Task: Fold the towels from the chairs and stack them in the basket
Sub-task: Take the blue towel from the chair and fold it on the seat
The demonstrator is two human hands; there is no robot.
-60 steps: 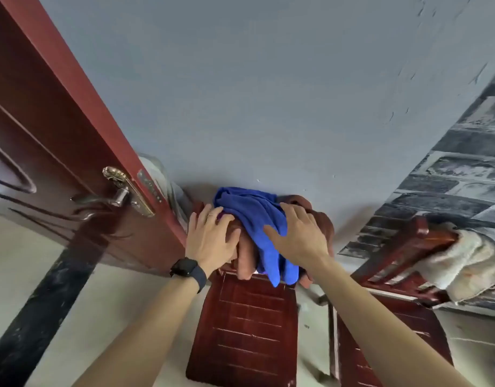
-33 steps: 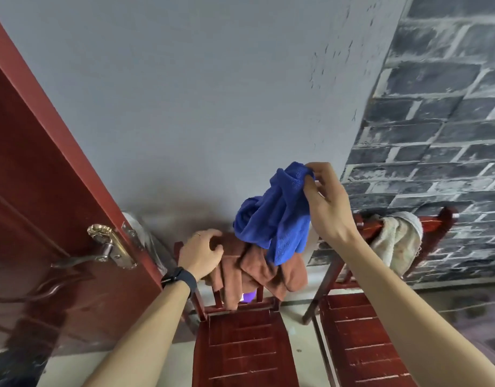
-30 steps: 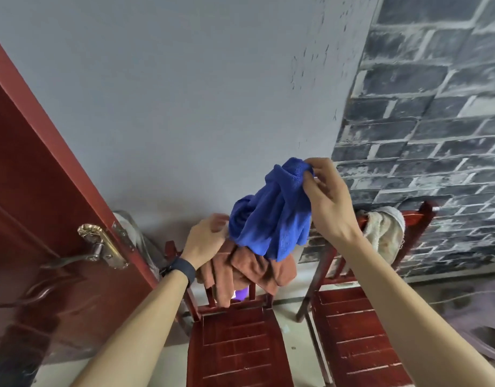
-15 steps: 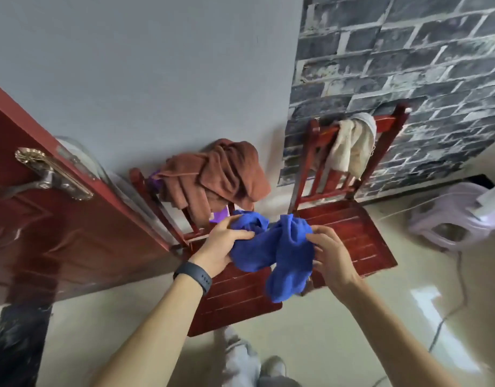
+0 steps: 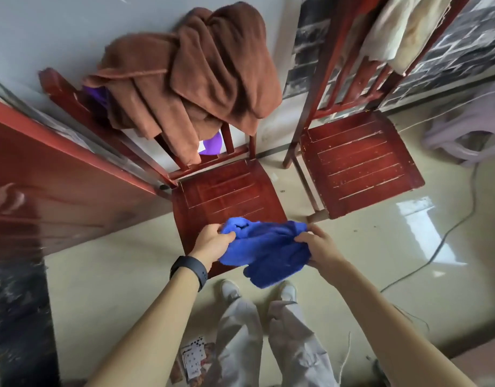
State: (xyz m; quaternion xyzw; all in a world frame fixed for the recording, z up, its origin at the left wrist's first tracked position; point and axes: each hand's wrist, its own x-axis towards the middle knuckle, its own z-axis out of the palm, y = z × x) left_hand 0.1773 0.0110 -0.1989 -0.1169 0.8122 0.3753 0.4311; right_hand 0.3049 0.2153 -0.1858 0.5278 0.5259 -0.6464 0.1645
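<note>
Pinching the blue towel (image 5: pixel 268 252) by its upper edge, I have my left hand (image 5: pixel 212 243) and right hand (image 5: pixel 320 247) curled round opposite ends, so the cloth sags bunched between them near the chair seat (image 5: pixel 226 191), probably to find corners before folding.

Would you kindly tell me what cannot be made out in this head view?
Basket: nowhere in the head view.
Purple thing: mostly covered by the brown towel; kind unclear.
Cream towel: cut off by the top edge.
Blue towel: bunched between left hand and right hand; its corners hidden.
</note>
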